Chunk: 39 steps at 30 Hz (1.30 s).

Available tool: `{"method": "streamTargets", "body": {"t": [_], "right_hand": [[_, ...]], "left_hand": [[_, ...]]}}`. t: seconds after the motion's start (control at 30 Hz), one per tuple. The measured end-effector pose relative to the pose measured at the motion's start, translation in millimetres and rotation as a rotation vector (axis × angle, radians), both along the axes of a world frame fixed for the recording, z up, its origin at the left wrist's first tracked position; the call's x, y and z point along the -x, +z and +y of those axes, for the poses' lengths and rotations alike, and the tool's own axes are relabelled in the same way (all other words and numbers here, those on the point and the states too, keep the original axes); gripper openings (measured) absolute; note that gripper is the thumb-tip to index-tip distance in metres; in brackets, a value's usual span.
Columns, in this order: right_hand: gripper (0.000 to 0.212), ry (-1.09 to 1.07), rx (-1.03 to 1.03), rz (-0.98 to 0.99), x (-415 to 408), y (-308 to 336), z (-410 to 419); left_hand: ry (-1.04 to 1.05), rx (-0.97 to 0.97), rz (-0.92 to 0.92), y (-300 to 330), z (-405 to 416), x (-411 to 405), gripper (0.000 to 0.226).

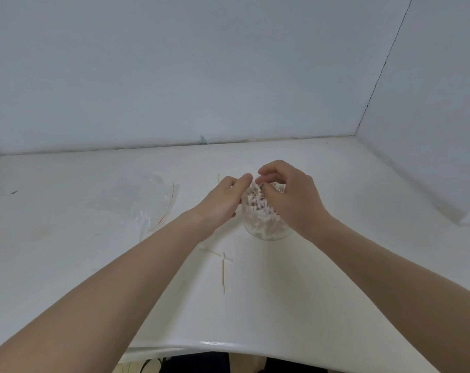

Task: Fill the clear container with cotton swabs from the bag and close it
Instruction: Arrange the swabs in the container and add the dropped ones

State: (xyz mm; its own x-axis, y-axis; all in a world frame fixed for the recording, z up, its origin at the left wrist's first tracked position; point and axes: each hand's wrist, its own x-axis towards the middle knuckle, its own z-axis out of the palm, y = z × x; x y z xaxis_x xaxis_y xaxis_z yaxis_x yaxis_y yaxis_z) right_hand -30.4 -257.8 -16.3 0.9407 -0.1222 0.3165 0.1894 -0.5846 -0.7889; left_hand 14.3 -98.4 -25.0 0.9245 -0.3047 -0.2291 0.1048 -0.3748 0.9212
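On the white table [336,278], bounded by a back wall [201,76] and a side panel [430,130] at the right, work is at the filling stage. Open surface lies to the left, to the right and toward the near edge [228,344]; the side panel closes off the far right corner.

Left of centre lies the clear plastic bag [145,200], flat and apparently emptied, well apart from the work.

At centre stands the clear container [266,224], upright and packed with cotton swabs [258,203] whose tips stand at or above the rim. No lid is visible.

The left hand [223,203] is against the container's left side, fingers reaching up to the rim; how firmly it holds cannot be told. The right hand [290,200] is over the mouth, fingers curled down among the swab tips, seemingly pinching or pressing them; the exact grip is hidden.

Three stray swabs [223,267] lie crossed on the table just in front of the container, and one more [219,177] lies beyond the left hand.

Judgement: the swabs are being settled. Next, the strays need collecting with a fine pinch, and the protruding tips need pressing below the rim before any lid can seat. The lid must first be located.
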Motion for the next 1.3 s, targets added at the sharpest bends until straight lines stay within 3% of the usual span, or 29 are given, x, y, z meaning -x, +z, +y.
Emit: {"method": "streamTargets", "body": {"t": [0.2, 0.37, 0.5, 0.67, 0.8, 1.0, 1.07, 1.17, 1.3], "right_hand": [[0.031, -0.074, 0.015, 0.025, -3.7, -5.2, 2.2], [0.037, -0.124, 0.020, 0.041, -6.7, -9.4, 2.6], [0.038, -0.133, 0.038, 0.040, -7.2, -9.7, 3.7], [0.039, -0.134, 0.065, 0.042, -6.2, -12.7, 1.4], [0.040, -0.113, 0.163, 0.058, -7.3, -14.7, 1.8], [0.036, -0.106, 0.094, -0.010, 1.7, -7.5, -3.6], [0.034, -0.112, 0.097, -0.072, 8.2, -6.1, 0.7], [0.025, -0.076, 0.109, -0.174, 17.3, -3.6, 11.9], [0.010, 0.056, 0.087, -0.110, 33.0, 3.9, 28.5]], "left_hand": [[0.082, 0.069, 0.003, -9.9, -4.7, 2.6, 0.021], [0.049, 0.200, 0.140, -5.2, -1.5, 7.6, 0.026], [0.058, 0.160, 0.145, -9.2, -5.3, 9.1, 0.032], [0.101, 0.255, 0.202, -9.5, -14.3, 5.4, 0.034], [0.129, 0.100, 0.155, -3.9, -21.0, -0.4, 0.036], [0.029, -0.205, -0.008, 10.9, 11.1, 0.0, 0.031], [-0.084, -0.414, -0.103, 12.8, 30.9, 12.5, 0.029], [-0.422, -0.839, -0.235, 10.8, 48.1, 33.6, 0.029], [-0.640, -1.006, -0.371, 1.2, 48.8, 44.4, 0.008]]}}
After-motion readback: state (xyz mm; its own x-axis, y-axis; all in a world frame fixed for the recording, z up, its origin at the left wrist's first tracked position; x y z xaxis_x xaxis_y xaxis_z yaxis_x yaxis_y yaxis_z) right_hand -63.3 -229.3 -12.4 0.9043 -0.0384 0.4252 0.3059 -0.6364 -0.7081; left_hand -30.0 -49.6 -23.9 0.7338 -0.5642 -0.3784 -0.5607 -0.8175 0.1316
